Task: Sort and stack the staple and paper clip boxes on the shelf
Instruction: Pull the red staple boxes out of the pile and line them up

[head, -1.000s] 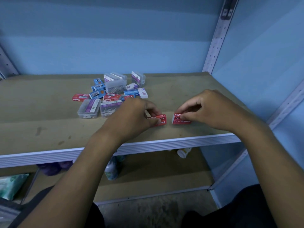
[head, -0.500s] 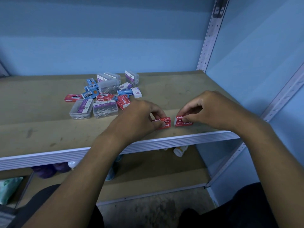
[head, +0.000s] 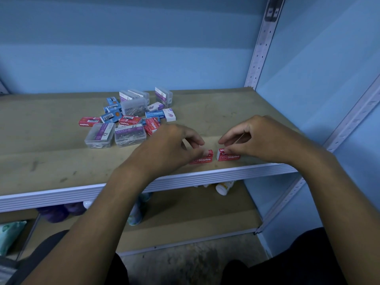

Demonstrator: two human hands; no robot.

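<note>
Two red staples boxes lie side by side near the shelf's front edge, the left box (head: 203, 159) and the right box (head: 229, 156), a small gap between them. My left hand (head: 174, 145) hovers over the left box with its fingers lifted and apart, the thumb by the box's left end. My right hand (head: 259, 138) is over the right box, fingers spread, one fingertip touching its top. Further back sits a loose pile (head: 131, 116) of red and blue staples boxes and clear paper clip boxes (head: 130, 135) with purple labels.
The brown shelf board (head: 216, 112) has a white metal front rail (head: 61, 194). A perforated upright (head: 261, 44) stands at the back right against blue walls. Below, a lower shelf holds a white bottle (head: 224, 187), purple items (head: 61, 210) and a green packet (head: 10, 233).
Both hands pinched the red boxes and nudged them toward the front edge; now the fingers have opened and lifted, leaving both boxes lying on the shelf.
</note>
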